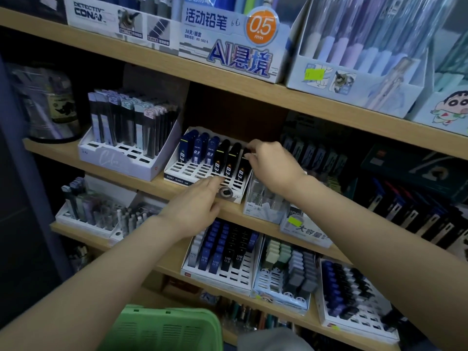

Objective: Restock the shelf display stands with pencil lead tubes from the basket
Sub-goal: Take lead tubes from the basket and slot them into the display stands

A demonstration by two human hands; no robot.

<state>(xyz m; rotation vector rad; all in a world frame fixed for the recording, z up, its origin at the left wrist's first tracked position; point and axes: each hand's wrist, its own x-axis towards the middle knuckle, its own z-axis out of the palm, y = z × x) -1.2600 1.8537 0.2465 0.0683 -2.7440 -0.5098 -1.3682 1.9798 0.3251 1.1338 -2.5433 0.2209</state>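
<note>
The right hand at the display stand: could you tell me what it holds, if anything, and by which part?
The right hand pinches a black lead tube by its top end.

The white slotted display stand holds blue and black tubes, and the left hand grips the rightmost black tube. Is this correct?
No: the head view shows the right hand gripping the rightmost black tube in the white slotted display stand; the left hand lies open at its front.
</note>
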